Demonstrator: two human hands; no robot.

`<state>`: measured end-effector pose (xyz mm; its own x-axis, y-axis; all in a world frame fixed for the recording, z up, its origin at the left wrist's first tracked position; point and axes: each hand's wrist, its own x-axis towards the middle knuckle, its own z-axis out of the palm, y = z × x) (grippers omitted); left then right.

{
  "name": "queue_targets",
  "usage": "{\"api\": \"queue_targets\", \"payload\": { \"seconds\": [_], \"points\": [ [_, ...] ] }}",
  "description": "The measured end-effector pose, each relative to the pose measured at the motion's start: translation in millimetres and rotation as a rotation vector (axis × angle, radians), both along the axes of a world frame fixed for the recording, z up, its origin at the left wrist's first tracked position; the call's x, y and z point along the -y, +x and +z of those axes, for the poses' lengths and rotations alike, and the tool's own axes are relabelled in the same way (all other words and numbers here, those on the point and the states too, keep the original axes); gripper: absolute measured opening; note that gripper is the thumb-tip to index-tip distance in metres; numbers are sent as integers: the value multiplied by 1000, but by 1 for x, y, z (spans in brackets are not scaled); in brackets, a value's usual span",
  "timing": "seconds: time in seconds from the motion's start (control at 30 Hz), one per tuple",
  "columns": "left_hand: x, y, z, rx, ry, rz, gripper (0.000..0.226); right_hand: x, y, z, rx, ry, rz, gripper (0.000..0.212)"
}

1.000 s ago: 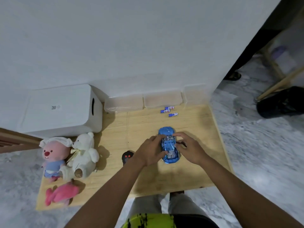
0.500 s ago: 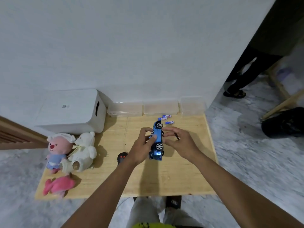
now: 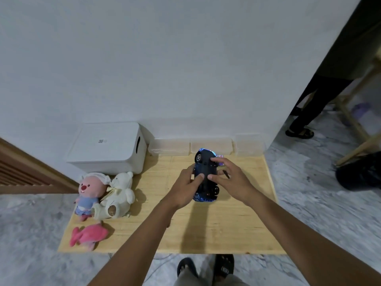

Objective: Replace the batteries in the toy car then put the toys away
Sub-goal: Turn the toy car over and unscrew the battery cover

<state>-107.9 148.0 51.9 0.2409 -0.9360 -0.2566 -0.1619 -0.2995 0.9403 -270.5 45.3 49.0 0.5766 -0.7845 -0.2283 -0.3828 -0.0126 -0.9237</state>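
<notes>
The toy car [image 3: 203, 164] has gone from lying on its side half a second ago to fully upside down, with its dark underside and wheels facing up. It is held just above the wooden table [image 3: 237, 228], to the right of the white box [image 3: 107, 147].

The left hand [image 3: 185, 187] wraps its curled fingers round the car's flank, thumb on the chassis. The right hand [image 3: 234, 180] pinches the underside between thumb and forefinger. A thin dark tool [image 3: 226, 174] sticks out among its fingers, though how it is held cannot be told.

By my reading the job is at its start. The car has only been turned to reach the battery cover, which looks closed. The loose batteries [image 3: 219, 156], farther right of the box and half hidden behind the car, are not yet fitted. Nothing is put away either: the pink-faced plush [image 3: 90, 188], white teddy [image 3: 120, 193] and pink soft toy [image 3: 88, 237] all lie in front of the box, on the person's side.

The only writing is a small dark label on the box lid, too small to read.
</notes>
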Motion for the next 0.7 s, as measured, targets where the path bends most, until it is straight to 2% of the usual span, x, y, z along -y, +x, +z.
{"api": "queue_targets", "payload": {
  "seconds": [0.1,0.13,0.27,0.43,0.6,0.7],
  "points": [
    [-7,12,2,69,-42,6,57,-2,6,9,-54,-113,10,46],
    [-10,15,2,72,-61,14,60,-4,7,13,-73,-139,11,44],
    [-17,20,7,82,-104,44,52,-10,11,24,-174,-197,25,41],
    [-22,22,8,58,-131,46,44,-14,13,29,-194,-234,24,32],
    [-27,28,8,-9,-106,87,59,-21,19,43,-188,-296,-37,13],
    [-29,31,7,-52,-91,83,60,-18,24,60,-210,-328,-19,26]
  ]
}}
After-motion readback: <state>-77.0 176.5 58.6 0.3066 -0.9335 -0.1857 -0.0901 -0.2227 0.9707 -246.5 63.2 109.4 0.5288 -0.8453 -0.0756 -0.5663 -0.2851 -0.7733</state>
